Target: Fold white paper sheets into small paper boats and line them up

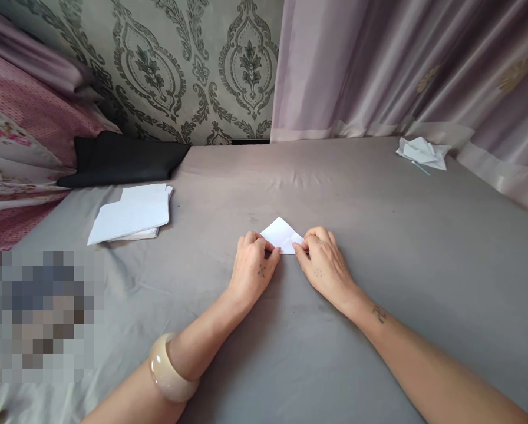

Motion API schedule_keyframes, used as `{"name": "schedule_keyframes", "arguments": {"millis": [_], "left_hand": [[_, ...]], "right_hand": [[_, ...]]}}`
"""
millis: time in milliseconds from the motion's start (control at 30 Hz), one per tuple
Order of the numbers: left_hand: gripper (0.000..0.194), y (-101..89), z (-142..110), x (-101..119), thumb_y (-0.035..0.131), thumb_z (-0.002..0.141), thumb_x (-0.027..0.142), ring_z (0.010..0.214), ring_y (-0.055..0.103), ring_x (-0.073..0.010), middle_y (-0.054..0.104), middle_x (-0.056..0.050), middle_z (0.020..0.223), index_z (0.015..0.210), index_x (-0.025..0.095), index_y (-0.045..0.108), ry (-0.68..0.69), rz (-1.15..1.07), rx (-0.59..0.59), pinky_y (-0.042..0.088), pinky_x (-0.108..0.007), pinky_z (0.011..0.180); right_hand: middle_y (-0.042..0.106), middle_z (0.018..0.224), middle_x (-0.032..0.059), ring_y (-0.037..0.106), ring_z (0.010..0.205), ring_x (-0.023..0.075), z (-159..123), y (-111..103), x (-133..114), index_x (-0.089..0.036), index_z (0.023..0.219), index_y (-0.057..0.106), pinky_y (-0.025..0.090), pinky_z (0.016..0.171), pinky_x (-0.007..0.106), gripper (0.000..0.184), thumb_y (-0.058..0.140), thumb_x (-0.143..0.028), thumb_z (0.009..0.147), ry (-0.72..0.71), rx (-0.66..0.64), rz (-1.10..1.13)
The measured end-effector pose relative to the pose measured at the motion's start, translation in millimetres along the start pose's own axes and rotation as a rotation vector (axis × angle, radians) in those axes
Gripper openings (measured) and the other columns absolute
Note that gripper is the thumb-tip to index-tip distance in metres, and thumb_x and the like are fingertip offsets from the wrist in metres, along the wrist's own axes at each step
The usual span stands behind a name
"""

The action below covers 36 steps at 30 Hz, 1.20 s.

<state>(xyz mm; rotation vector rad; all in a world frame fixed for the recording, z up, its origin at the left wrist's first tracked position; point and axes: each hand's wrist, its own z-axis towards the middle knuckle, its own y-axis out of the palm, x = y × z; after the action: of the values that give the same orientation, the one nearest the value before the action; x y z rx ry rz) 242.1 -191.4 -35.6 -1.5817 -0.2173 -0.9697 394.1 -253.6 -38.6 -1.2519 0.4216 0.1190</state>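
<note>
A small white folded paper (282,234) lies on the grey cloth (264,353), its peak pointing away from me and its straight edge towards me. My left hand (256,259) grips the left corner, with the thumb along the near edge and the fingers curled behind. On the opposite corner, my right hand (326,256) pinches the paper between thumb and fingers. Both hands rest low against the cloth. The fingertips behind the paper are partly hidden. A pale bangle (171,370) circles my left forearm.
A stack of white paper (134,212) lies to the left, with a folded black cloth (126,158) behind it. At the far right sit folded white papers (423,152) beside a thin bluish stick (421,168). Curtains (361,70) hang along the back. A blurred patch covers the lower left.
</note>
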Motion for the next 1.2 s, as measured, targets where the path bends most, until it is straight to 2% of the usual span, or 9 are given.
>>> {"name": "schedule_keyframes", "arguments": {"millis": [200,533,733,900,1000,1067,1133,1200], "left_hand": [[0.016,2.1,-0.2,-2.6,0.056,0.086,0.027,0.098,0.050,-0.0241,0.058,-0.008,0.097,0.076,0.017,0.062,0.013,0.004,0.025,0.046,-0.038,0.084],[0.016,1.8,2.8,-0.7,0.057,0.084,0.028,0.095,0.052,-0.0238,0.059,-0.007,0.093,0.072,0.018,0.061,-0.016,0.022,0.028,0.045,-0.037,0.084],[0.016,2.2,2.5,-2.3,0.057,0.085,0.028,0.095,0.050,-0.0238,0.056,-0.008,0.094,0.074,0.018,0.058,-0.008,0.058,0.016,0.044,-0.036,0.083],[0.005,1.3,2.6,-0.4,0.056,0.086,0.023,0.091,0.049,-0.0224,0.054,-0.008,0.094,0.086,0.019,0.057,-0.004,0.075,0.001,0.043,-0.036,0.083],[0.003,1.7,3.4,-0.8,0.057,0.085,0.022,0.090,0.049,-0.0222,0.054,-0.007,0.095,0.085,0.019,0.056,-0.013,0.062,0.007,0.044,-0.035,0.082],[0.004,2.4,4.0,-1.9,0.058,0.084,0.022,0.091,0.049,-0.0224,0.054,-0.008,0.095,0.084,0.019,0.056,-0.013,0.057,0.013,0.044,-0.035,0.081],[0.005,3.2,4.4,-3.0,0.059,0.084,0.022,0.092,0.049,-0.0228,0.055,-0.008,0.095,0.084,0.019,0.055,-0.008,0.056,0.022,0.043,-0.035,0.082],[0.005,4.0,4.6,-3.9,0.059,0.084,0.022,0.092,0.049,-0.0228,0.055,-0.008,0.095,0.084,0.019,0.055,0.004,0.054,0.030,0.043,-0.035,0.082]], "right_hand": [[0.057,0.093,0.0108,0.052,0.086,0.0236,0.8,-3.2,-2.2,-0.018,0.074,0.054,0.045,0.077,0.036,0.021,0.050,-0.028,0.092,0.028,-0.056,-0.013],[0.057,0.094,0.0111,0.053,0.089,0.0243,1.5,-1.9,-1.3,-0.017,0.074,0.055,0.044,0.080,0.036,0.022,0.049,-0.028,0.092,0.034,-0.060,-0.008],[0.057,0.095,0.0086,0.053,0.087,0.0236,-0.1,-5.8,-1.5,-0.018,0.079,0.055,0.044,0.074,0.035,0.022,0.051,-0.035,0.092,0.057,-0.086,-0.063],[0.056,0.098,0.0094,0.054,0.087,0.0238,-3.1,-13.6,13.1,-0.019,0.078,0.056,0.044,0.073,0.036,0.027,0.055,-0.043,0.090,0.116,-0.086,-0.116],[0.057,0.098,0.0098,0.055,0.089,0.0243,-3.0,-15.5,23.8,-0.018,0.079,0.057,0.046,0.074,0.036,0.025,0.058,-0.043,0.087,0.129,-0.059,-0.085],[0.058,0.098,0.0094,0.056,0.091,0.0243,-3.4,-16.3,23.5,-0.018,0.085,0.058,0.047,0.076,0.036,0.018,0.061,-0.036,0.087,0.086,-0.004,-0.051],[0.059,0.102,0.0094,0.055,0.094,0.0235,-6.0,-16.9,14.6,-0.017,0.095,0.059,0.047,0.081,0.036,0.009,0.053,-0.023,0.090,-0.021,0.069,-0.022],[0.060,0.109,0.0092,0.055,0.097,0.0215,-11.4,-16.5,-0.7,-0.017,0.104,0.060,0.047,0.085,0.034,0.023,0.040,-0.012,0.094,-0.155,0.085,0.003]]}}
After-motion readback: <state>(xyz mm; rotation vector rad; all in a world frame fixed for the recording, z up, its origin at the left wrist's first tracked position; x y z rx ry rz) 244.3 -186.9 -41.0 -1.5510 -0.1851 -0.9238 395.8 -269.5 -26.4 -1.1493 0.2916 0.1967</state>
